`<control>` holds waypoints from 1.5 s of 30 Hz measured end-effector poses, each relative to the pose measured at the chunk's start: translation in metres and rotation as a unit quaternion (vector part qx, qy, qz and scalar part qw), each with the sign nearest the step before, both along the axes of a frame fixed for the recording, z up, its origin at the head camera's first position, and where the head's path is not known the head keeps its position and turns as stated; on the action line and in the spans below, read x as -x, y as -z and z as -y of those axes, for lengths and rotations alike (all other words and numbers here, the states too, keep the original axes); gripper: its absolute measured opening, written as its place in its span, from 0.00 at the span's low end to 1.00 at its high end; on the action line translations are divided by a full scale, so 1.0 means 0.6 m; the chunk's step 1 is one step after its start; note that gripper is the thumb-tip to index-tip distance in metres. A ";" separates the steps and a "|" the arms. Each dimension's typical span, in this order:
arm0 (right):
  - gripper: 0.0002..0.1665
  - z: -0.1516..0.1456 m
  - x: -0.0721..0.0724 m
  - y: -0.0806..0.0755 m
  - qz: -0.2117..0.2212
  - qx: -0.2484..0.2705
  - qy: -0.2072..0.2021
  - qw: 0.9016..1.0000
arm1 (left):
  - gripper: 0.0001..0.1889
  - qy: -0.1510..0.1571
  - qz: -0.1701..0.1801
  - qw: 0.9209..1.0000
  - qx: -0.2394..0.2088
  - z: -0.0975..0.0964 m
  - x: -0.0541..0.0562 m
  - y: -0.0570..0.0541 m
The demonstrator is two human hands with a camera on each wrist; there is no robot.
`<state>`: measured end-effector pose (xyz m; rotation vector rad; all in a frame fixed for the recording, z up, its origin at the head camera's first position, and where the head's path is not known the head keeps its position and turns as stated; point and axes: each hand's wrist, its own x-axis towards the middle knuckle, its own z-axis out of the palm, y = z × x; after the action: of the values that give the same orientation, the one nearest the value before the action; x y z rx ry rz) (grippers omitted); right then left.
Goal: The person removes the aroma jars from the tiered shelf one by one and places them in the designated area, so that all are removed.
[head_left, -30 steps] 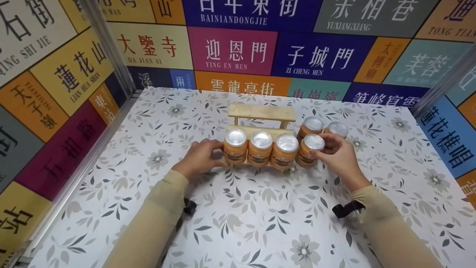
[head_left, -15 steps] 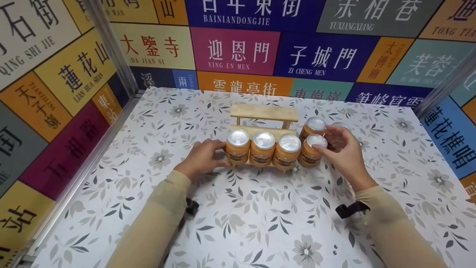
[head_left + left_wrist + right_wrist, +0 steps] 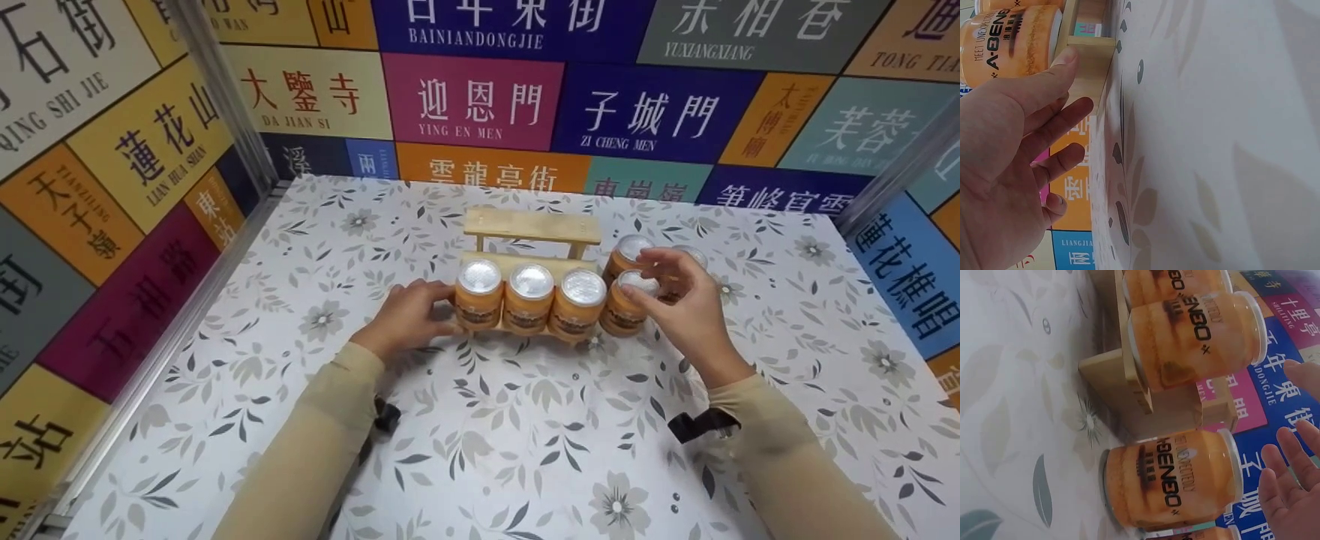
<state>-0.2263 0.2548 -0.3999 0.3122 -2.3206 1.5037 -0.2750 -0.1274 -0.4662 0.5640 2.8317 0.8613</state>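
A pale wooden stepped rack [image 3: 532, 225] carries three orange jars with silvery tops in a row on its lowest step; the left one [image 3: 478, 296] stands at the rack's left end. My left hand [image 3: 405, 319] is at that end. In the left wrist view its thumb [image 3: 1066, 56] touches the wood by the jar's base, and the other fingers extend loosely. A separate orange jar [image 3: 1171, 478] stands upright on the table to the right of the rack. Over this jar hovers my right hand [image 3: 690, 300], fingers spread and, in the right wrist view, apart from it.
Two more jars stand behind the separate one: one [image 3: 622, 259] beside the rack, another [image 3: 690, 256] partly hidden by my right hand. The rack's upper steps bear no jars. Panels with large lettering [image 3: 480, 101] border the floral tabletop [image 3: 480, 450].
My right hand's fingers were close about the separate jar a second ago; now they have loosened and risen off it. The jar, rack and left hand have stayed in place.
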 end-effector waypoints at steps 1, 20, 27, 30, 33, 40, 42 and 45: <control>0.28 0.001 0.000 0.001 0.000 0.003 -0.004 1.000 | 0.35 0.000 0.001 1.000 -0.001 0.000 0.000 0.000; 0.29 0.019 0.010 0.028 0.020 0.032 -0.097 0.995 | 0.35 0.000 -0.005 1.000 0.004 0.000 -0.002 -0.002; 0.33 0.027 0.006 0.032 0.035 0.016 -0.117 0.992 | 0.36 -0.010 0.008 1.000 0.001 -0.002 0.000 -0.004; 0.35 0.028 0.006 0.036 0.038 0.007 -0.122 0.992 | 0.37 -0.012 0.013 1.000 0.001 -0.002 0.001 -0.004; 0.37 0.030 0.007 0.041 0.038 -0.005 -0.119 0.992 | 0.37 -0.010 0.012 1.000 0.001 -0.001 0.001 -0.003; 0.38 0.051 -0.008 0.022 0.056 -0.030 -0.104 0.992 | 0.37 -0.007 0.015 1.000 -0.001 -0.001 0.000 -0.002; 0.38 0.056 -0.011 0.016 0.055 -0.030 -0.102 0.993 | 0.37 -0.006 0.014 1.000 -0.001 -0.001 0.000 -0.002; 0.36 0.057 -0.007 0.022 0.048 -0.026 -0.094 0.994 | 0.37 -0.005 0.009 1.000 -0.001 -0.001 0.000 -0.001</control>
<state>-0.2223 0.2206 -0.4132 0.4964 -2.4679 1.5786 -0.2748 -0.1271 -0.4655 0.5412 2.8193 0.8677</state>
